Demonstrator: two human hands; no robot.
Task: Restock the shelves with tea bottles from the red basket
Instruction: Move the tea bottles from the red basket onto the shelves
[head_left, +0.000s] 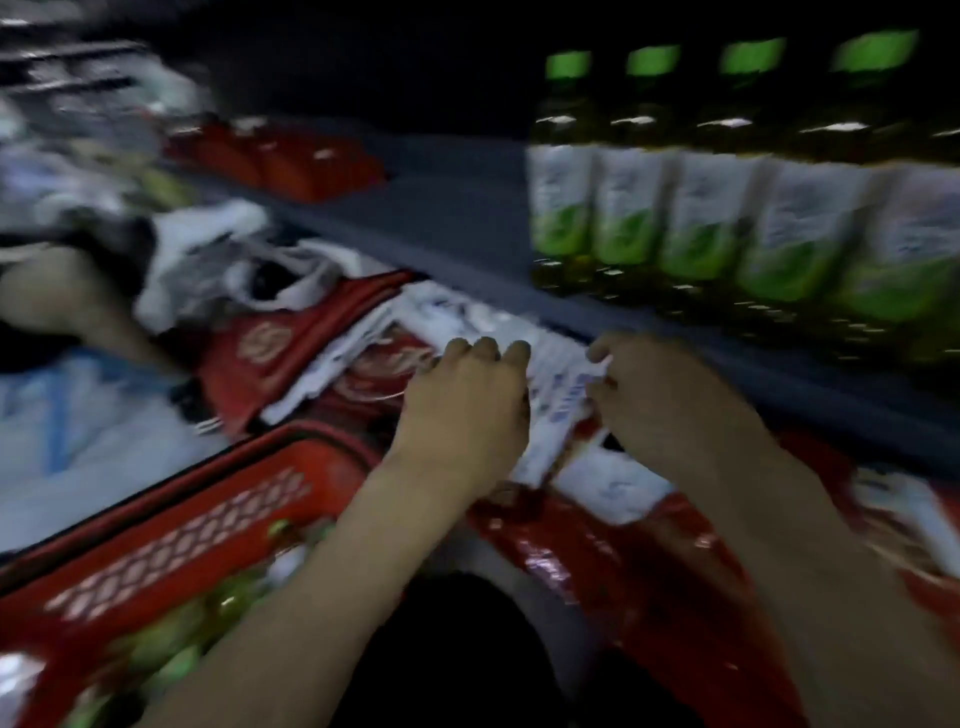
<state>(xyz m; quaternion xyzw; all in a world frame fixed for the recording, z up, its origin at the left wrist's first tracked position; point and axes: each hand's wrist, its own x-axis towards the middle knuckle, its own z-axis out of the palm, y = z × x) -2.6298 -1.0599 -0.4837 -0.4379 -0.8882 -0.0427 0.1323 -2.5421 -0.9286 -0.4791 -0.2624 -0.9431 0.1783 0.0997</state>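
Green-capped tea bottles (727, 208) line the shelf (467, 228), with more in the red basket (182, 540) at lower left. Below the shelf edge, the right hand (670, 405) pinches a white packet (558, 400). The left hand (462, 410) bends over it, its grip lost to blur.

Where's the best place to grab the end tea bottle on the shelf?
Probably grab the end tea bottle round its neck, just under the green cap, coming from the open left side: it stands upright, and its right side seems pressed against the next bottle.
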